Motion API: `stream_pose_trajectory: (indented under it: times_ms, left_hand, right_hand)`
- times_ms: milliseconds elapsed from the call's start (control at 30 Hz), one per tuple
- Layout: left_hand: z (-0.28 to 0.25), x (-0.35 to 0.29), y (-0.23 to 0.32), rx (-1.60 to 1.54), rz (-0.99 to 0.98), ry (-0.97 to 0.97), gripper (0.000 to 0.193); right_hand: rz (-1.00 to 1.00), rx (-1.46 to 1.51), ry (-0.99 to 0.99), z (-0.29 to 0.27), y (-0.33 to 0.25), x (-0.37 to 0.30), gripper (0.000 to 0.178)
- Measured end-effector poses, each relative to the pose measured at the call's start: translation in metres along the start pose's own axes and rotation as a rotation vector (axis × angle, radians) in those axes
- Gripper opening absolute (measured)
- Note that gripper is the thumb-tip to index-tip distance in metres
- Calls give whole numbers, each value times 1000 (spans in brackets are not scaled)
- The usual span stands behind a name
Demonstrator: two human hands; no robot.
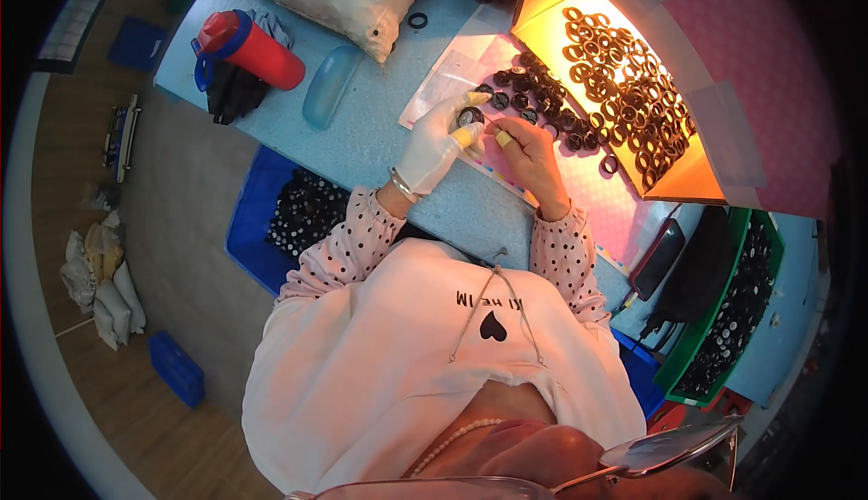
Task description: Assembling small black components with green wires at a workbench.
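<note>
We see the gloved left hand [432, 143] gripping a round black part [470, 117] between thumb and fingers. The part, with no long axis visible to us, lies just left of the right hand's [532, 158] pinched fingertips; whether these hold something, we cannot tell.

Dark capital letters [486, 299] stand upside down above 1 black heart [493, 326] on the white sweatshirt [380, 346].

Left of the pale blue desk [348, 152] runs grey floor [199, 220]; farther left of the desk lies brown wood-look flooring [68, 165], with gridded, window-like panes [68, 25] beyond the desk's far left corner; warm yellow light [579, 3] glows over the desk's far right
</note>
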State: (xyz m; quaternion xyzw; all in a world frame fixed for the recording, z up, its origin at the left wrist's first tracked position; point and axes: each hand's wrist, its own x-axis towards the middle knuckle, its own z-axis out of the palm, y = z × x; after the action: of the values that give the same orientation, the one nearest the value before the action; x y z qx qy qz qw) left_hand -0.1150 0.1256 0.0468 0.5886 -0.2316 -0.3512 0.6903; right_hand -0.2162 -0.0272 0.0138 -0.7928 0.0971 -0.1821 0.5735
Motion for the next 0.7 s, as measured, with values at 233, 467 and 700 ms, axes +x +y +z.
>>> stream_pose_trajectory:
  times_ms: [233,467,700]
  left_hand:
    - [5,-4,5,28,-10,-44,38]
    - [6,-4,8,6,-27,-113,38]
    - [0,-3,0,40,-11,-182,37]
  right_hand:
    - [42,36,-21,-4,0,-1,14]
    - [115,227,-33,-6,5,-1,13]
    - [14,258,-110,-13,1,-1,13]
